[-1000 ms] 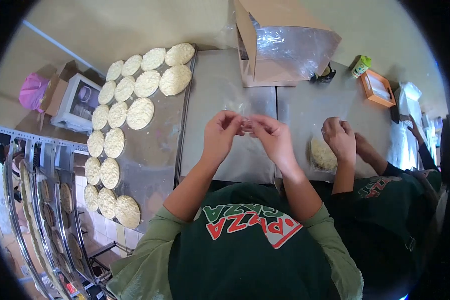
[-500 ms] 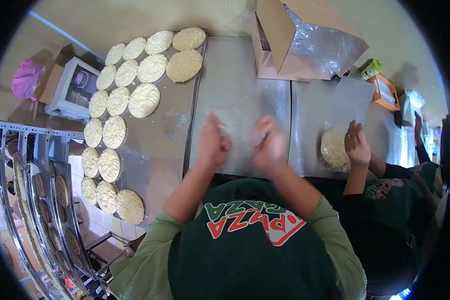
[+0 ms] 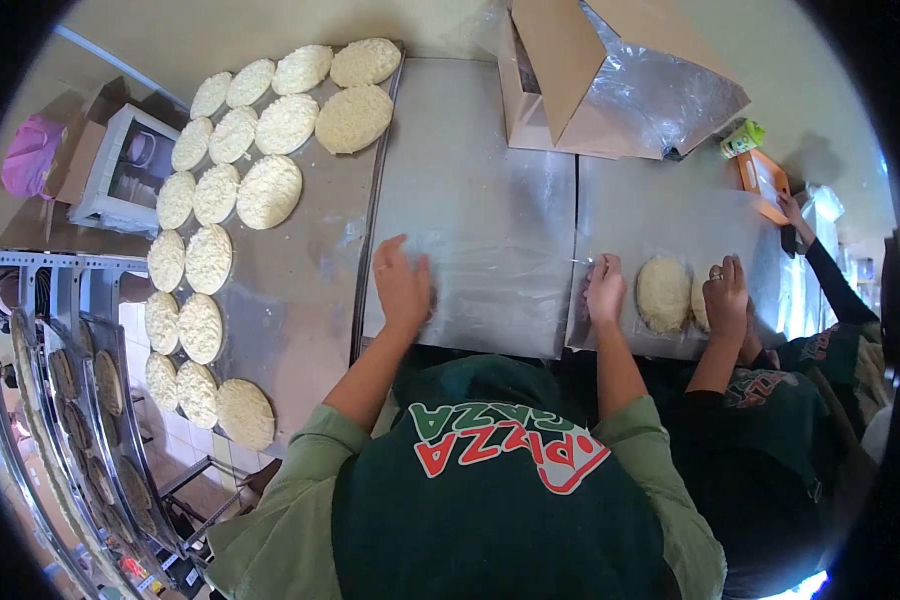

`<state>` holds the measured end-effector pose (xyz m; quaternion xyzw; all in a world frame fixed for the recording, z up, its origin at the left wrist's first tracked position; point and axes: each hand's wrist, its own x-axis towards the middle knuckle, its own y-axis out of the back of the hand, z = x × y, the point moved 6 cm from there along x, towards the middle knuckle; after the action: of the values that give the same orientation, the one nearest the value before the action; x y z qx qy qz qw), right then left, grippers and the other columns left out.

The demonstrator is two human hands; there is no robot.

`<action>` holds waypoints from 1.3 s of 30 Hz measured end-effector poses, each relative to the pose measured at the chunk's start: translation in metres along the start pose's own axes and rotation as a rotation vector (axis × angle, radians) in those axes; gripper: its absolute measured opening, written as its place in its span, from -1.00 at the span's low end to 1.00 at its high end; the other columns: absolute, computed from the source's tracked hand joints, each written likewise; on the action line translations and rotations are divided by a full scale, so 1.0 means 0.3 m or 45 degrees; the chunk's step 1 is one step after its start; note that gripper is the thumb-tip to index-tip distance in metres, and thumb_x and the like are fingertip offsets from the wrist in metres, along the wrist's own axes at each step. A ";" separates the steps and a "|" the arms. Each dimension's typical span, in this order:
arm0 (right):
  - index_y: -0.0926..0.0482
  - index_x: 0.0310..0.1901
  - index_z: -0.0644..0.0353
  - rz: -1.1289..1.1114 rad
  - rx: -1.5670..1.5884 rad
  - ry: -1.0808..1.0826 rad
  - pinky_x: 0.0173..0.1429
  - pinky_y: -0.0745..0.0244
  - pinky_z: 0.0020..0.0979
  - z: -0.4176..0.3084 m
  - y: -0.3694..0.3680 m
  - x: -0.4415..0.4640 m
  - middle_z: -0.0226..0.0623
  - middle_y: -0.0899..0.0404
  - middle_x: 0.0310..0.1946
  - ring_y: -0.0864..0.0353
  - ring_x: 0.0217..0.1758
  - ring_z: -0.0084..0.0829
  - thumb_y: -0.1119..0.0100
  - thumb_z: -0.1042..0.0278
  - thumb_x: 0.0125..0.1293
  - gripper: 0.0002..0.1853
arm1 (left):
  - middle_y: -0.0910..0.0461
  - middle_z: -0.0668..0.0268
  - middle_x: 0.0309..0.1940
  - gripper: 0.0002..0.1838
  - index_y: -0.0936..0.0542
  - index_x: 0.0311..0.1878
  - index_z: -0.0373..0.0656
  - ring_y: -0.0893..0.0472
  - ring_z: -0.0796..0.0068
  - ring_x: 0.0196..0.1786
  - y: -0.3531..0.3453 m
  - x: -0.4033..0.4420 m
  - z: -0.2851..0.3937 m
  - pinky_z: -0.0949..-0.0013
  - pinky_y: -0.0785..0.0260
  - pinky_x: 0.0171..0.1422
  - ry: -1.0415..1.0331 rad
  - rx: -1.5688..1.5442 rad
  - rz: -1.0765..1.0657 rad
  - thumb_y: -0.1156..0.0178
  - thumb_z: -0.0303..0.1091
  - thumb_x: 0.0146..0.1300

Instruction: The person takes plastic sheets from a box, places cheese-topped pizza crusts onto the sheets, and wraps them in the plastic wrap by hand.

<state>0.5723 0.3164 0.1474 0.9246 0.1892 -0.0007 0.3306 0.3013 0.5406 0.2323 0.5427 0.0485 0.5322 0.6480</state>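
A clear plastic bag lies flat on the metal tabletop between my hands. My left hand is open at the bag's left side, thumb and fingers apart. Over by the right side, my right hand has its fingers bent together; what they grip, if anything, is too unclear to name. Just right of it a pale round pizza base in clear plastic rests on the table. A second pizza base is partly hidden by a co-worker's hand.
On the left, a tray bears several cheese-topped pizza bases. An open cardboard box with plastic stands at the back. An orange box is at the far right, near another person's arm. A metal rack stands lower left.
My hands have moved apart: the left slightly left, the right toward the wrapped base. The plastic now shows flat between them. A second base has come into view by the co-worker's hand.
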 end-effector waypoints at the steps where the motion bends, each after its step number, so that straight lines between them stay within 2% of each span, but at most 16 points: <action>1: -0.45 -0.14 0.25 -0.019 0.014 -0.025 -0.60 -0.39 -0.46 -0.007 0.002 -0.006 -0.28 -0.47 -0.58 -0.45 -0.67 -0.51 0.10 0.26 0.35 -0.77 | -0.44 -0.04 -0.07 -0.56 -0.36 0.04 -0.30 -0.39 -0.02 0.04 -0.025 -0.007 0.067 0.13 -0.21 0.19 -0.035 -0.181 -0.217 -0.14 -0.43 0.06; 3: -0.44 -0.13 0.22 -0.028 -0.014 -0.020 -0.54 -0.43 -0.39 -0.040 0.013 -0.018 -0.25 -0.49 -0.57 -0.49 -0.63 -0.40 0.09 0.28 0.34 -0.78 | -0.38 0.00 0.05 -0.60 -0.38 0.02 -0.24 -0.32 -0.02 0.15 -0.216 -0.114 0.142 0.17 -0.17 0.24 -0.454 -0.649 -0.541 -0.15 -0.44 0.07; 5: -0.43 -0.12 0.21 0.014 -0.146 0.116 -0.44 -0.45 -0.30 -0.056 0.024 -0.013 -0.21 -0.50 -0.55 -0.52 -0.56 -0.26 0.08 0.30 0.33 -0.80 | -0.20 0.03 0.26 -0.37 -0.29 0.19 -0.16 -0.11 -0.04 0.33 -0.405 -0.209 0.200 -0.01 -0.03 0.32 -0.349 -0.688 -1.184 -0.25 -0.23 0.04; 7: -0.41 -0.12 0.19 0.130 -0.379 0.386 -0.33 -0.46 -0.20 -0.057 0.063 0.023 -0.17 -0.51 -0.54 -0.54 -0.48 -0.11 0.08 0.32 0.32 -0.81 | -0.03 0.05 0.34 -0.15 -0.16 0.30 -0.06 0.00 -0.03 0.39 -0.374 -0.182 0.238 -0.18 0.05 0.30 -0.324 -0.235 -1.113 -0.29 -0.03 -0.06; 10: -0.43 -0.11 0.16 0.094 -0.517 0.165 -0.09 -0.39 -0.15 0.001 0.126 0.079 -0.10 -0.53 -0.38 -0.51 -0.21 0.01 0.05 0.37 0.28 -0.82 | 0.20 0.10 0.42 0.10 0.02 0.39 0.08 0.15 -0.02 0.43 -0.334 -0.105 0.268 -0.37 0.19 0.26 -0.262 0.125 -1.232 -0.30 0.22 -0.20; 11: -0.44 -0.11 0.16 0.198 -0.539 0.310 -0.05 -0.37 -0.16 -0.041 0.147 0.073 -0.09 -0.52 -0.32 -0.49 -0.16 -0.02 0.04 0.38 0.26 -0.81 | 0.27 0.12 0.43 0.17 0.08 0.41 0.12 0.19 -0.02 0.44 -0.331 -0.090 0.255 -0.43 0.23 0.25 -0.221 0.198 -1.305 -0.29 0.29 -0.25; 13: -0.46 -0.10 0.15 0.391 -0.532 0.628 0.02 -0.33 -0.20 -0.180 0.171 0.041 -0.08 -0.49 -0.21 -0.45 -0.05 -0.06 0.03 0.39 0.24 -0.80 | 0.26 0.09 0.43 0.15 0.05 0.41 0.10 0.18 -0.04 0.44 -0.331 -0.089 0.261 -0.42 0.24 0.26 -0.237 0.144 -1.197 -0.27 0.31 -0.23; 16: -0.45 -0.07 0.14 -0.158 -0.455 1.047 0.08 -0.30 -0.21 -0.324 0.003 -0.017 -0.15 -0.42 -0.05 -0.38 0.03 -0.11 -0.01 0.38 0.20 -0.75 | 0.23 0.04 0.41 0.09 0.01 0.40 0.07 0.16 -0.04 0.44 -0.298 -0.115 0.260 -0.35 0.23 0.31 -0.243 0.009 -0.950 -0.22 0.32 -0.17; 18: -0.45 -0.03 0.16 -0.532 -0.423 1.179 0.15 -0.25 -0.20 -0.347 -0.124 -0.094 -0.14 -0.39 0.01 -0.35 0.08 -0.11 -0.03 0.37 0.20 -0.71 | 0.21 0.02 0.41 0.06 0.00 0.40 0.04 0.17 -0.03 0.44 -0.405 -0.248 0.204 -0.26 0.22 0.35 -0.340 0.107 -0.590 -0.20 0.30 -0.13; 22: -0.27 0.24 0.02 -0.486 -0.884 1.257 0.35 0.10 0.00 -0.241 -0.169 -0.143 -0.08 -0.12 0.30 -0.04 0.37 -0.08 0.04 0.17 0.26 -0.50 | 0.17 0.00 0.40 0.00 -0.05 0.37 -0.03 0.10 -0.01 0.43 -0.258 -0.349 0.115 -0.16 0.21 0.38 -0.093 -0.062 -0.697 -0.22 0.22 -0.09; 27: -0.12 0.33 -0.06 -0.570 -1.018 1.246 0.36 0.20 0.05 -0.203 -0.173 -0.130 -0.12 0.03 0.37 0.09 0.43 -0.13 0.14 0.10 0.32 -0.45 | 0.03 -0.01 0.36 -0.09 -0.14 0.33 -0.10 -0.04 -0.02 0.38 0.059 -0.273 0.095 -0.02 0.11 0.39 0.055 0.090 -0.929 -0.29 0.03 -0.07; 30: -0.11 0.34 -0.06 -0.556 -1.063 1.266 0.37 0.18 0.01 -0.212 -0.175 -0.131 -0.14 0.02 0.37 0.08 0.43 -0.16 0.17 0.08 0.34 -0.46 | -0.11 0.00 0.30 -0.18 -0.20 0.29 -0.05 -0.11 0.01 0.35 0.165 -0.321 -0.103 0.08 0.04 0.38 0.371 -0.101 -0.237 -0.30 -0.07 -0.07; 31: -0.11 0.34 -0.06 -0.537 -1.084 1.270 0.37 0.17 -0.01 -0.204 -0.175 -0.124 -0.14 0.01 0.37 0.07 0.43 -0.17 0.18 0.07 0.34 -0.46 | -0.26 0.01 0.15 -0.33 -0.27 0.21 -0.08 -0.29 0.10 0.20 0.277 -0.347 -0.173 0.11 -0.18 0.22 0.504 -0.166 0.009 -0.27 -0.19 0.00; 33: -0.13 0.33 -0.07 -0.507 -1.137 1.310 0.36 0.12 -0.05 -0.195 -0.173 -0.119 -0.16 -0.03 0.35 0.02 0.41 -0.17 0.19 0.05 0.35 -0.47 | -0.33 0.09 -0.02 -0.47 -0.32 0.09 -0.16 -0.37 0.24 0.01 0.501 -0.477 -0.303 0.20 -0.33 0.00 1.033 -0.199 0.489 -0.24 -0.26 0.06; 37: -0.22 0.29 0.02 -0.434 -1.039 1.344 0.34 0.01 -0.10 -0.169 -0.177 -0.095 -0.05 -0.11 0.30 -0.09 0.36 -0.10 0.15 0.02 0.34 -0.47 | -0.39 0.21 -0.18 -0.56 -0.34 0.02 -0.20 -0.42 0.44 -0.22 0.724 -0.857 -0.519 0.37 -0.33 -0.15 1.816 -0.818 1.601 -0.17 -0.18 0.16; 39: -0.27 0.25 0.11 -0.557 -0.726 1.335 0.33 -0.02 -0.10 -0.039 -0.211 0.055 0.03 -0.16 0.25 -0.12 0.33 -0.04 0.10 0.02 0.31 -0.46 | -0.40 0.21 -0.17 -0.47 -0.29 0.10 -0.20 -0.43 0.42 -0.19 0.738 -0.958 -0.575 0.30 -0.31 -0.11 1.910 -1.116 1.810 -0.10 -0.05 0.20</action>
<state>0.5640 0.3741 0.1157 0.6178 0.5031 0.4352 0.4193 -0.0734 0.4052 0.1814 -0.2858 -0.0857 0.9443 0.1388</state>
